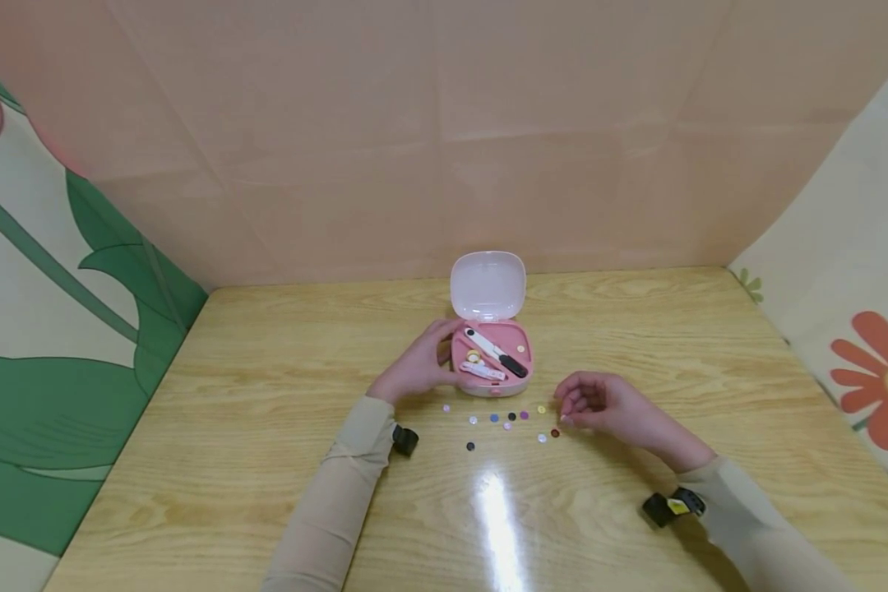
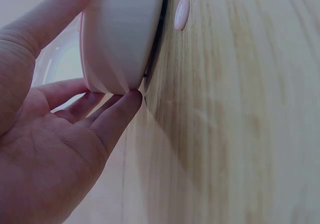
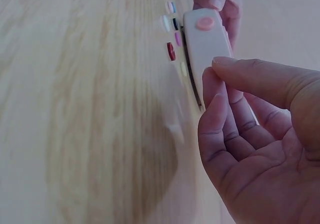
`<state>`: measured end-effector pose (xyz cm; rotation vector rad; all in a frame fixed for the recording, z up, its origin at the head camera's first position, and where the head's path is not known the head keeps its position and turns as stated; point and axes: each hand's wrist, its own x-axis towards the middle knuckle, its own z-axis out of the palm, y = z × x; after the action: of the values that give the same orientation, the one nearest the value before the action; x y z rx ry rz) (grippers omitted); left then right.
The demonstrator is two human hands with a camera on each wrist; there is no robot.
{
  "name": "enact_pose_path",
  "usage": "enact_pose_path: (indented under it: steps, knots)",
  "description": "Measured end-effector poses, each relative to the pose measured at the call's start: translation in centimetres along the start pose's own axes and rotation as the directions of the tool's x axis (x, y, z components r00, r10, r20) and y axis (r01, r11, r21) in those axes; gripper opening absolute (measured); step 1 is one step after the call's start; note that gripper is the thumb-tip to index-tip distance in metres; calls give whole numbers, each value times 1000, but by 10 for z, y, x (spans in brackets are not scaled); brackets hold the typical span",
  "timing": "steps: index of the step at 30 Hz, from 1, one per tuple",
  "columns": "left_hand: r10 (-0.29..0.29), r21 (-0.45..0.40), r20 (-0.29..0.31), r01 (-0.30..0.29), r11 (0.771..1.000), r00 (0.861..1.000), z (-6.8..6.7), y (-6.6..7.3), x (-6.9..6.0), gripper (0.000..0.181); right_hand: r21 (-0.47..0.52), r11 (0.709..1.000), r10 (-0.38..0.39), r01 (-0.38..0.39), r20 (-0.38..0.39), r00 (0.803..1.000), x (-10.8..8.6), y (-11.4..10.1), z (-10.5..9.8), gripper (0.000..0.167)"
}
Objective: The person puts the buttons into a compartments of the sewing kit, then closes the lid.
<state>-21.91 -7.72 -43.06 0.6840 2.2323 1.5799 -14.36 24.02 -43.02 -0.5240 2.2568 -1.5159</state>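
My left hand (image 1: 422,362) grips the left side of a small pink and white box (image 1: 530,362), thumb at the front and fingers behind. The box's white lid (image 1: 488,284) stands raised at the back. Inside lie a long white-and-black tool (image 1: 497,353), a small yellow ringed item (image 1: 474,356), a white strip (image 1: 481,372) and a cream button (image 1: 521,349). My right hand (image 1: 607,407) hovers right of the loose buttons, near a yellow button (image 1: 541,409) and a dark red button (image 1: 555,432). Its thumb meets a curled finger; whether something small sits between them is hidden.
In front of the box several more buttons lie scattered, among them a blue one (image 1: 494,418), a purple one (image 1: 524,415) and a black one (image 1: 470,446). Everything stands on a wooden table (image 1: 266,395), with a plain cloth backdrop (image 1: 326,164) behind it.
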Motion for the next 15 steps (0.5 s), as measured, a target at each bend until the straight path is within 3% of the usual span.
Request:
enact_pose_path:
  steps: [10, 15]
  knots:
    - [-1, -6, 0, 1, 1000, 1000, 0, 0, -1, 95, 84, 996, -22, 20, 26, 999, -2, -4, -4, 36]
    - [-16, 14, -4, 16, 1000, 1000, 1, 0, -1, 96, 60, 998, -38, 38, 11, 999, 2, -7, -9, 34]
